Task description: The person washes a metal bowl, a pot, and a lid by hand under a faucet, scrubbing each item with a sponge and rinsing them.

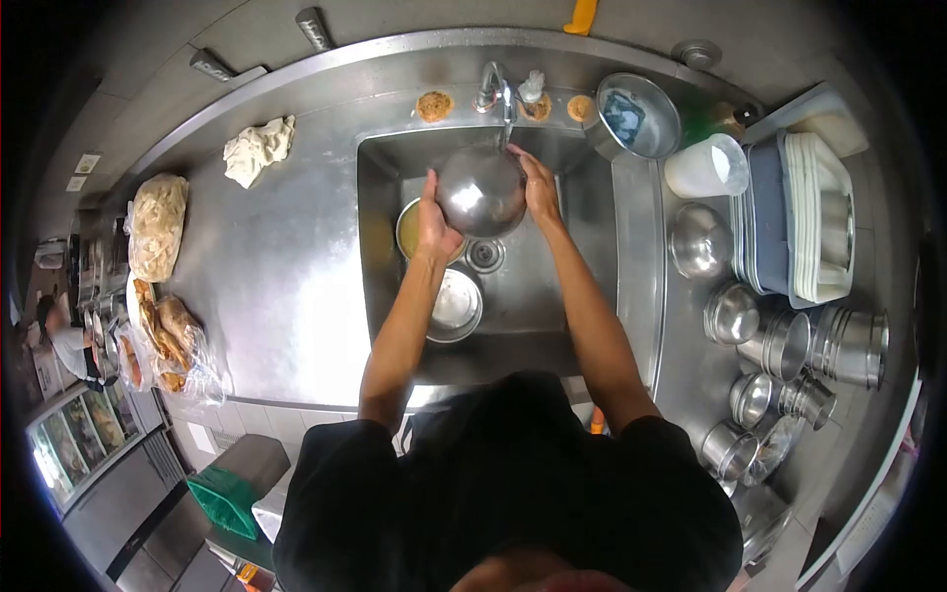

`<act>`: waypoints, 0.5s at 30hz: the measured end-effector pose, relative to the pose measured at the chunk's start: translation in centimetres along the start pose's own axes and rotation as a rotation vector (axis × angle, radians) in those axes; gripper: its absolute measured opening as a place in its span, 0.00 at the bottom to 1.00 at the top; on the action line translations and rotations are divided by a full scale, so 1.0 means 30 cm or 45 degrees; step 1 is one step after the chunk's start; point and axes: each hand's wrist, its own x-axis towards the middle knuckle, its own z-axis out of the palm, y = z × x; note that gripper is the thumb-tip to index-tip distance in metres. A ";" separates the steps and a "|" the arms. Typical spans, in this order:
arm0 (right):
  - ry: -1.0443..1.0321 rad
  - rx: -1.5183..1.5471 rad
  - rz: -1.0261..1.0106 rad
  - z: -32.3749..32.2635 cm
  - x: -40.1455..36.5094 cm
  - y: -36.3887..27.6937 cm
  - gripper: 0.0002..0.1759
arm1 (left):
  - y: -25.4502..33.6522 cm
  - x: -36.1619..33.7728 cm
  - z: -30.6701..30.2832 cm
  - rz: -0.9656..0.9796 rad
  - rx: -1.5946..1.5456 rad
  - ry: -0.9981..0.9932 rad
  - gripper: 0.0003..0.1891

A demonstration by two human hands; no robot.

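Note:
A round steel bowl (481, 192), its outside facing up, is held over the sink (592, 296) under the faucet (493, 89). My left hand (434, 222) grips its left edge, and my right hand (536, 185) holds the upper right edge. Water from the spout appears to reach the top of the bowl. Below, in the sink, a bowl with yellowish contents (406, 229) is partly hidden by my left hand. A second steel bowl (456, 306) lies nearer to me, beside the drain (484, 256).
Steel bowls (701, 242) and pots, a white container (706, 166) and stacked trays (814, 217) stand at the right. A large bowl (636, 116) is behind. To the left are a cloth (258, 150) and bagged food (158, 227). Another person (71, 345) is far left.

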 end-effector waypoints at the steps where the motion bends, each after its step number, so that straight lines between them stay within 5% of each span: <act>1: -0.003 0.174 0.011 0.009 -0.003 -0.020 0.24 | -0.005 0.027 -0.029 0.000 0.000 0.006 0.27; 7: 0.275 -0.210 -0.378 0.121 -0.203 -0.112 0.22 | 0.001 0.070 -0.067 0.161 -0.289 0.004 0.27; 10: 0.054 -0.700 -0.846 0.138 -0.219 -0.139 0.23 | -0.066 0.131 -0.138 0.083 -0.470 -0.093 0.26; 11: -0.150 -0.790 -0.925 0.160 -0.205 -0.146 0.21 | -0.092 0.118 -0.151 -0.020 -0.236 -0.081 0.28; 13: -0.276 -0.880 -0.953 0.165 -0.194 -0.168 0.21 | -0.107 0.193 -0.235 -0.184 -0.602 -0.970 0.29; 14: -0.262 -0.881 -0.972 0.151 -0.167 -0.187 0.21 | -0.099 0.216 -0.230 -0.183 -0.588 -0.988 0.29; 15: -0.219 -0.962 -0.974 0.124 -0.167 -0.193 0.22 | -0.077 0.126 -0.124 -0.101 -0.496 -0.647 0.29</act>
